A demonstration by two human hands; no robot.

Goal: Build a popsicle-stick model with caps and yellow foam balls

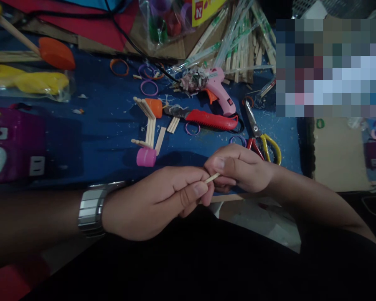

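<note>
A short, thin wooden stick spans the gap between my hands near the table's front edge. My left hand, with a metal watch at its wrist, pinches one end between thumb and fingers. The other end sits in the closed fingers of my right hand, which partly hide it. Just beyond them stands a small build of wooden sticks with an orange cap and a pink cap. Scissors with red and yellow handles lie beyond my right hand.
A red-handled cutter and a pink glue gun lie across the blue table. Bundled sticks and glue sticks fill the back. At left are a purple toy-like box and a bagged yellow item.
</note>
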